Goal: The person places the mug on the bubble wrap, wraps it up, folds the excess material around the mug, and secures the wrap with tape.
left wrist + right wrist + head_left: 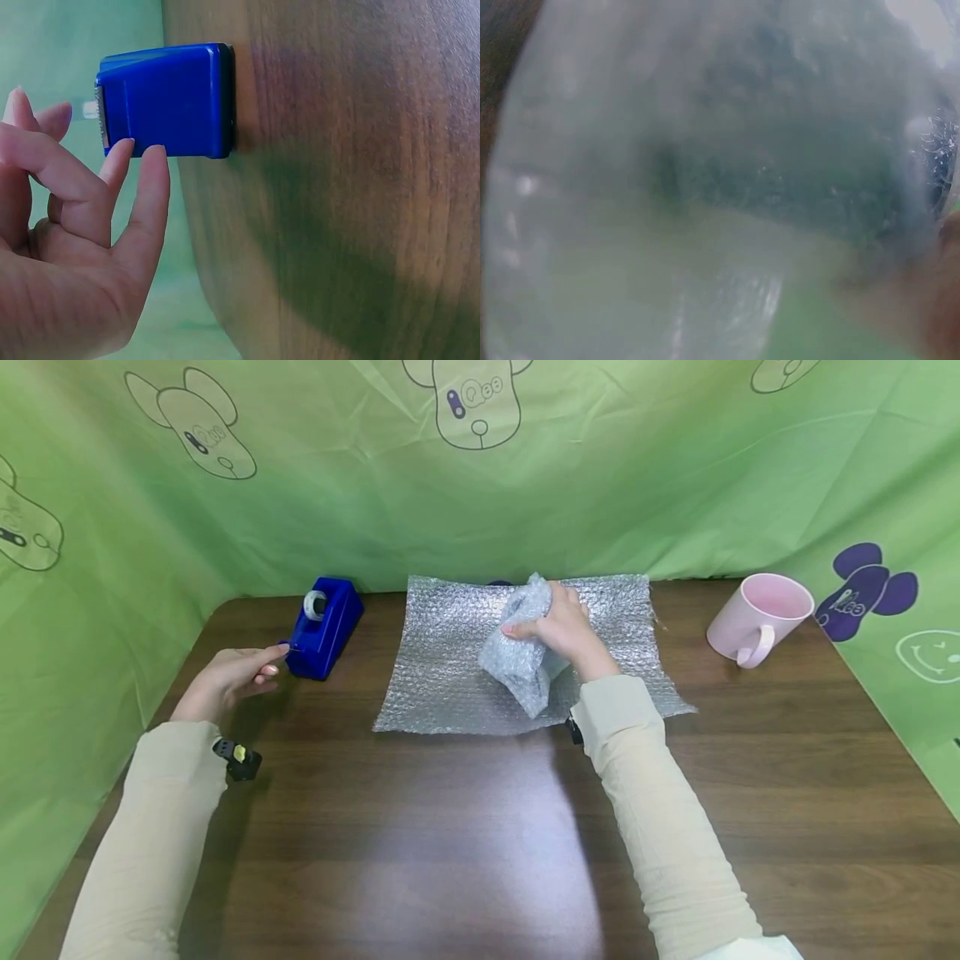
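At the left of the head view stands a blue tape dispenser (pixel 321 639) with a roll of clear tape (pixel 313 606). My left hand (pixel 231 675) is at its front end, thumb and forefinger pinching the tape's end. The left wrist view shows a short clear strip (pixel 91 110) running from the serrated cutter to those fingers. My right hand (pixel 564 625) grips a folded bubble-wrap bundle (pixel 516 653), thumb on its near side. Whatever lies inside the bundle is hidden. Blurred bubble wrap (pixel 705 112) fills most of the right wrist view.
Beneath the bundle, a bubble-wrap sheet (pixel 438 660) lies flat on the brown wooden table (pixel 420 827). A pink mug (pixel 742 622) stands upright at the back right, handle towards the front. Green patterned cloth (pixel 637 468) hangs along the back and sides.
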